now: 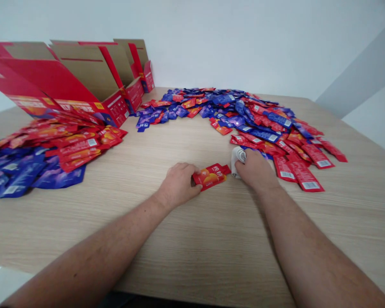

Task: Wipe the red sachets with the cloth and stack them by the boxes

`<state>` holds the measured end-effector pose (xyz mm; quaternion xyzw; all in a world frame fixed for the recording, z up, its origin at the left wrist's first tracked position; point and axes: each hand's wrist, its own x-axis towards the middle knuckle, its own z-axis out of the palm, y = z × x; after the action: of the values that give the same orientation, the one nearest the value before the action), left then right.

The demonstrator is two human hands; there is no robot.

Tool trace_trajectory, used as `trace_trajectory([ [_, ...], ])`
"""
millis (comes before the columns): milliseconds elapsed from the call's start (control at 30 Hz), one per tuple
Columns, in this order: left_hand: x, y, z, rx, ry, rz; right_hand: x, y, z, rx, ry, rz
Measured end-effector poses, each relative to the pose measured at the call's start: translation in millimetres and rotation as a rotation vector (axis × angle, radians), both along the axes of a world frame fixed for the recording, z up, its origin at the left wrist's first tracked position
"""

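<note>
A red pouch (211, 176) with orange fruit printed on it is pinched at its left end by my left hand (180, 183). Its narrow neck points right, toward a folded whitish cloth (236, 162). My right hand (256, 167) is closed around that cloth, just beside the neck; whether cloth and pouch touch I cannot tell. Behind my right hand spreads a large heap of red and blue pouches (244, 113), several of them lying close to my wrist.
Open red cardboard boxes (83, 92) stand in a row at the back left. In front of them lie piled red pouches (80, 143) and stacked blue pouches (28, 171). A pale wood table (192, 239) carries everything, with a white wall (244, 42) behind.
</note>
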<state>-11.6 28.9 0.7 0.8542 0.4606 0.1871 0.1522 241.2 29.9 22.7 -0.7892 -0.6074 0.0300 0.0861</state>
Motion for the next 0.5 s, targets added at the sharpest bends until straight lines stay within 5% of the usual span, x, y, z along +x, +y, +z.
trace_trajectory([
  [333,1.5,-5.9,8.0,-0.366,-0.366,0.172,-0.4,7.1,-10.3,0.049,0.072,0.058],
  [500,-9.2,-12.6,23.2,-0.423,-0.100,-0.021,-1.3,7.4,-6.5,0.013,0.119,0.091],
])
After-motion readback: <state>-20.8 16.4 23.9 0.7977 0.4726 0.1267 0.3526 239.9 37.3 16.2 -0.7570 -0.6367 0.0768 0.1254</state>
